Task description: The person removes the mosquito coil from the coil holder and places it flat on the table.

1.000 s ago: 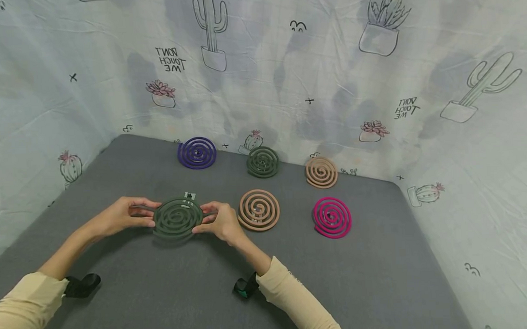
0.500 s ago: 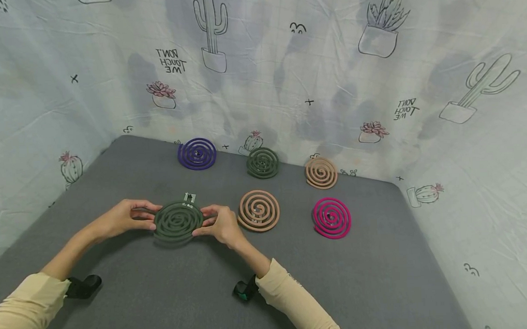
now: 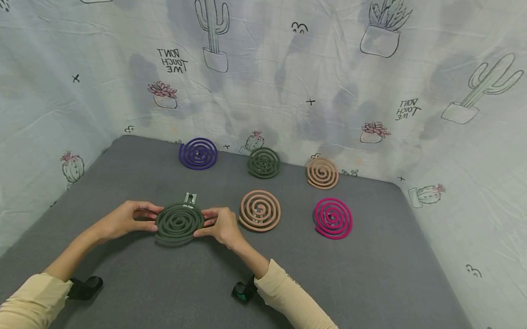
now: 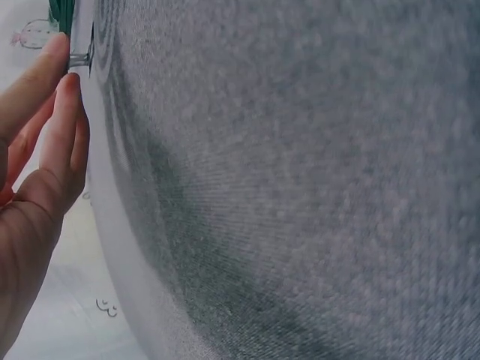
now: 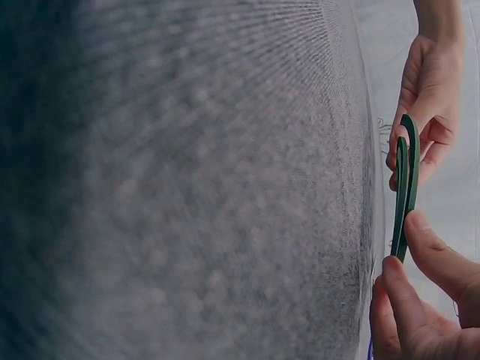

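Across the far side hangs a pale cactus-print cloth (image 3: pixel 260 63), running down left and right as well, and before it spreads the grey surface (image 3: pixel 380 276). Two rolled-up cream sleeves (image 3: pixel 296 299) reach in from the near side, and here are the hands! Left hand (image 3: pixel 128 220): grip clamped on the left edge of the held green coil (image 3: pixel 179 220), finger and thumb pinching the rim. Right hand (image 3: pixel 222 227): grip clamped as well, on its right edge. That coil is up off the surface, left of centre, strung between the two hands. Just beside the right hand lies the near tan coil (image 3: pixel 260 210), and farther right the pink coil (image 3: pixel 332 218). Along the far edge, left to right: purple coil (image 3: pixel 198 153), far green coil (image 3: pixel 263 163), far tan coil (image 3: pixel 322 172), all well apart. Down near the cuffs, a black band (image 3: pixel 86 288) shows on the left, another on the right. Smallest of all, a metal piece (image 3: pixel 190 199) peeks out past the held coil's far rim.
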